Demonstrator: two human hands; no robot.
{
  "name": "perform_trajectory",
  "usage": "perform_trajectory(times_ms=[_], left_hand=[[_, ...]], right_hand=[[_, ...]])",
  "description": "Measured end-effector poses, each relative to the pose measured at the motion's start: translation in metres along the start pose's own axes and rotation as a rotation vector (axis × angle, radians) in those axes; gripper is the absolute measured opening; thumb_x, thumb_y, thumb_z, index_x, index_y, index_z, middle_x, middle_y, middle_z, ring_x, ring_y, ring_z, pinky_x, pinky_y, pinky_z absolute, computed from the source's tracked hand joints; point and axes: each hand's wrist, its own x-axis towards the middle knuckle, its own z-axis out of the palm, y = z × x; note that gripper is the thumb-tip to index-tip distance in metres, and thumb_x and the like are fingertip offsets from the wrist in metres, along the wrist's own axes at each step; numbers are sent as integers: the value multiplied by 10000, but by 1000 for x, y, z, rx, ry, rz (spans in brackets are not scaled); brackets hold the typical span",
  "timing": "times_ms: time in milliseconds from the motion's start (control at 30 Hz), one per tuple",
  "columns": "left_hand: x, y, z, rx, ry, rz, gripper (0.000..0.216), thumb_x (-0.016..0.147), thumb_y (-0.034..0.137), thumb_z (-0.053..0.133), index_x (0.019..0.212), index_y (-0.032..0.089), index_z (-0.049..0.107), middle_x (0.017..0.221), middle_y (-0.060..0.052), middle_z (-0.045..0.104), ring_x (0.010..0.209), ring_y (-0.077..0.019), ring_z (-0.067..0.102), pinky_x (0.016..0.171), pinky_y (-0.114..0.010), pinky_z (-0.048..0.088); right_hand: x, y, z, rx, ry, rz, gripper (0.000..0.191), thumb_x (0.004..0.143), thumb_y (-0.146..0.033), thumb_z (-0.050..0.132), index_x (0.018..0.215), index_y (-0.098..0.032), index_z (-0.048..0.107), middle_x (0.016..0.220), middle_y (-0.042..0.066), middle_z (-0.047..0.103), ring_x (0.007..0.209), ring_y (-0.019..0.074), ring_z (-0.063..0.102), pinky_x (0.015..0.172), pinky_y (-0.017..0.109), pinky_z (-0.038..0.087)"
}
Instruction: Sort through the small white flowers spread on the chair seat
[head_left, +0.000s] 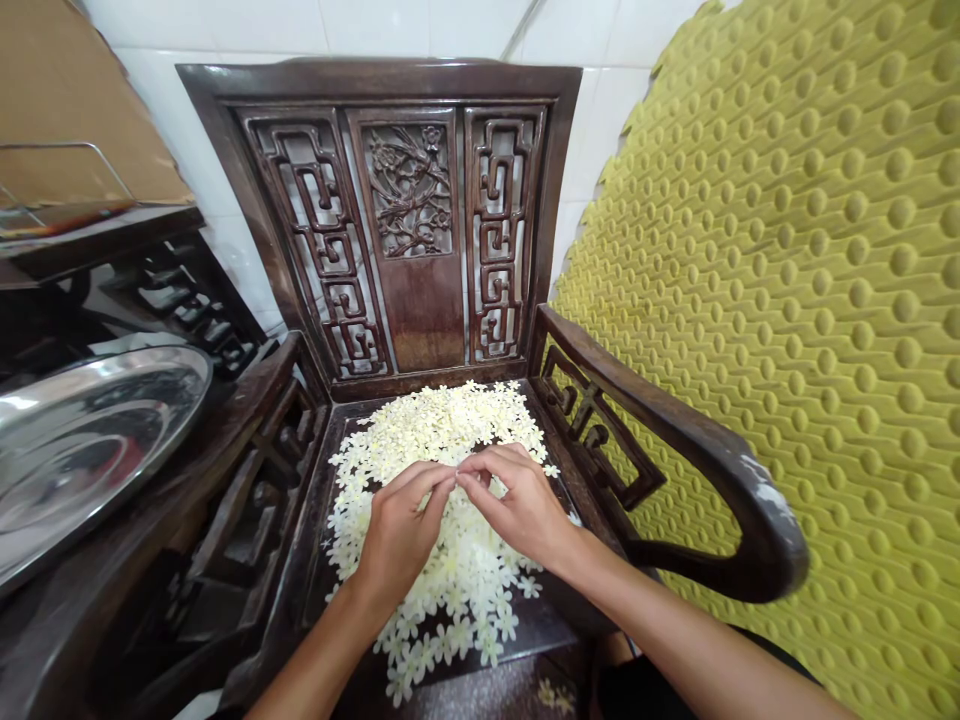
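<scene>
Left of the carved dark-wood armchair (420, 320) lies a steel tray (90, 450). On the chair's seat, a heap of small white blossoms (442, 430) runs lengthwise from the backrest toward the person, passing beneath both hands. The left hand (401, 530) and right hand (517, 505), about equally near, curl over its middle with fingertips meeting; whether they pinch anything is hidden. Right of the chair stands a dimpled yellow-green foam mat (787, 300).

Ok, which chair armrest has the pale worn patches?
The right armrest: pale chips show through its dark finish at the front bend, whereas the left armrest looks evenly dark where it is visible.
</scene>
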Motion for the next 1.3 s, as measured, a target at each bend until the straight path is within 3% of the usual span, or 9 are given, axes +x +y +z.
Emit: perform_trajectory(times_ms=[367, 633, 1133, 1300], left_hand=[[-1, -2, 1, 45, -25, 54, 183, 918, 167, 547, 990, 216, 708, 947, -63, 712, 887, -192, 663, 842, -292, 499], [-2, -1, 3, 50, -7, 112, 158, 913, 142, 558, 979, 206, 686, 934, -50, 711, 860, -171, 664, 810, -282, 511], [-4, -3, 4, 67, -17, 95, 139, 900, 145, 560, 918, 196, 688, 897, -41, 714, 823, -162, 666, 780, -268, 509], [-2, -3, 4, 41, -10, 35, 128, 886, 157, 570, 887, 198, 691, 869, -35, 714, 795, -160, 660, 754, -267, 508]], right_hand=[[0, 3, 0, -4, -23, -16, 132, 947, -215, 548, 922, -223, 678, 873, 13, 716, 840, 176, 636, 846, 327, 378], [0, 1, 3, -111, 17, -27, 109, 925, -193, 559, 882, -197, 659, 801, 11, 698, 748, 162, 609, 802, 324, 371], [-5, 3, 12, -228, 63, -93, 138, 878, -133, 535, 765, -182, 599, 714, 6, 625, 711, 154, 552, 782, 310, 332], [-2, 3, 12, -151, 32, -26, 109, 840, -106, 554, 778, -187, 590, 734, -18, 628, 719, 138, 562, 790, 294, 336]])
